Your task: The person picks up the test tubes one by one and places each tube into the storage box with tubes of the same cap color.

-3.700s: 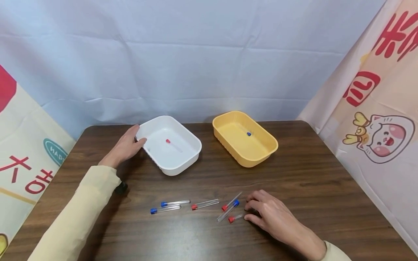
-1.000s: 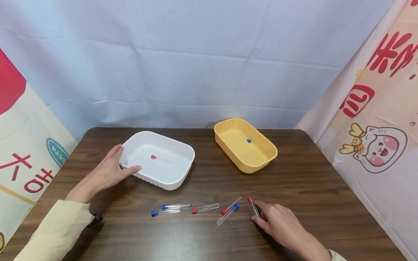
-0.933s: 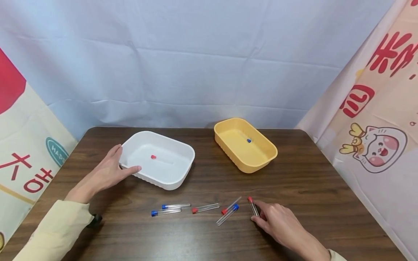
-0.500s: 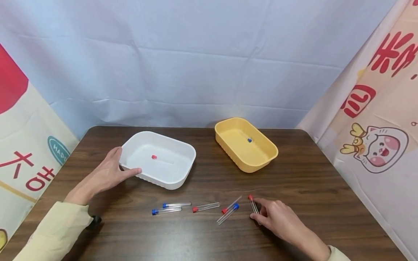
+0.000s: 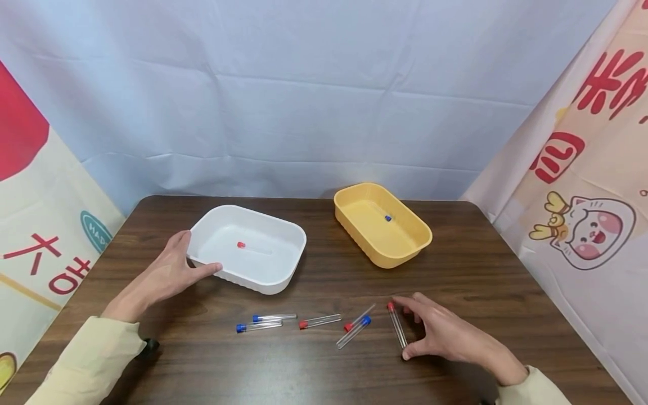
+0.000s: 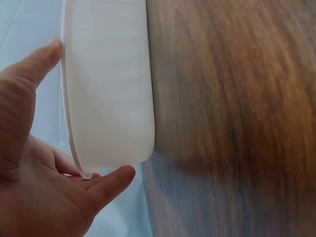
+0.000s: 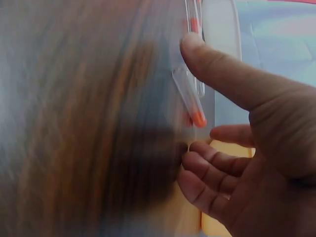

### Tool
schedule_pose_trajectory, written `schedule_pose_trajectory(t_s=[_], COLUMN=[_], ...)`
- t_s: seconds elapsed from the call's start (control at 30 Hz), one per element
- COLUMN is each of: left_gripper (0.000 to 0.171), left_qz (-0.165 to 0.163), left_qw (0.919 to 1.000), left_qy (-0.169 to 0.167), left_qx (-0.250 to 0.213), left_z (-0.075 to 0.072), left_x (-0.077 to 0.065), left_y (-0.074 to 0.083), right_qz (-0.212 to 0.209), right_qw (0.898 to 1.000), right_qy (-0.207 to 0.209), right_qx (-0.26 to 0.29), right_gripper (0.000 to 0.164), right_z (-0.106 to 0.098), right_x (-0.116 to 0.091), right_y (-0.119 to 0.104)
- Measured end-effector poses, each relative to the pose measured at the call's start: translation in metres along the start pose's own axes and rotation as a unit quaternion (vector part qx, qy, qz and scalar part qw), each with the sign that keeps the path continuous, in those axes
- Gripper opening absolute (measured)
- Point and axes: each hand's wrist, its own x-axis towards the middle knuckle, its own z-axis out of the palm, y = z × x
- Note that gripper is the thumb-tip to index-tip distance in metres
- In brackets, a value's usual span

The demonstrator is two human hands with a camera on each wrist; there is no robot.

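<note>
My left hand (image 5: pixel 164 275) rests at the near left corner of a white plastic basin (image 5: pixel 275 278), thumb and fingers extended against its rim and side. In the left wrist view the thumb touches the rim of the basin (image 6: pixel 108 84). Inside lies a red-capped test tube (image 5: pixel 255 248). My right hand (image 5: pixel 448 332) spreads around another red-capped test tube (image 5: pixel 397 325) on the table. Its index fingertip is by the cap and its thumb near the glass end. The right wrist view shows a gap between the thumb and this tube (image 7: pixel 187 94).
A yellow basin (image 5: pixel 361 242) with a blue-capped tube (image 5: pixel 387 218) stands at the back. On the wooden table (image 5: pixel 283 371) lie two blue-capped tubes (image 5: pixel 260 325), a red-capped tube (image 5: pixel 320 322), and a red-capped tube (image 5: pixel 359 319) beside a blue-capped one (image 5: pixel 352 333). Cloth curtains (image 5: pixel 304 112) surround the table.
The white basin has turned and come nearer, with my left hand at it. My right hand has turned a red-capped tube, then spread its thumb and fingers apart in the last half second.
</note>
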Motion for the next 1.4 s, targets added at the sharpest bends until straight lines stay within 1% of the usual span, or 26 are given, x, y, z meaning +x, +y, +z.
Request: schedule_pose_trajectory(t_s=[0.17, 0.27, 0.43, 0.57, 0.93, 1.07, 1.27, 1.4], left_gripper=[0.116, 0.116, 0.116, 0.114, 0.101, 0.100, 0.100, 0.100], left_qz=[-0.005, -0.005, -0.008, -0.007, -0.021, -0.026, -0.034, -0.042], left_qw=[1.0000, 1.0000, 1.0000, 1.0000, 0.9989, 0.9982, 0.9978, 0.9974], left_qy=[0.001, 0.001, -0.002, 0.006, 0.042, 0.054, 0.057, 0.058], left_qx=[0.001, -0.001, -0.003, -0.002, 0.005, 0.006, -0.006, 0.004], left_z=[0.002, 0.003, 0.006, 0.009, 0.023, 0.026, 0.030, 0.032], left_x=[-0.003, -0.005, -0.009, -0.011, -0.021, -0.024, -0.030, -0.032], left_y=[0.002, 0.003, 0.005, 0.006, 0.016, 0.020, 0.027, 0.034], right_qz=[-0.025, -0.031, -0.030, -0.029, -0.030, -0.029, -0.026, -0.029], right_qw=[1.000, 0.999, 0.999, 0.999, 0.999, 0.999, 0.999, 0.999], right_qy=[0.001, 0.000, -0.009, -0.016, -0.017, -0.019, -0.025, -0.022], right_qx=[-0.014, -0.027, -0.034, -0.039, -0.042, -0.039, -0.037, -0.037], right_gripper=[0.101, 0.102, 0.106, 0.108, 0.105, 0.105, 0.103, 0.102], right_z=[-0.001, 0.000, 0.001, 0.001, 0.003, 0.003, 0.002, 0.001], right_x=[0.002, 0.004, 0.007, 0.010, 0.014, 0.014, 0.013, 0.012], right_y=[0.003, 0.004, 0.006, 0.007, 0.009, 0.009, 0.008, 0.008])
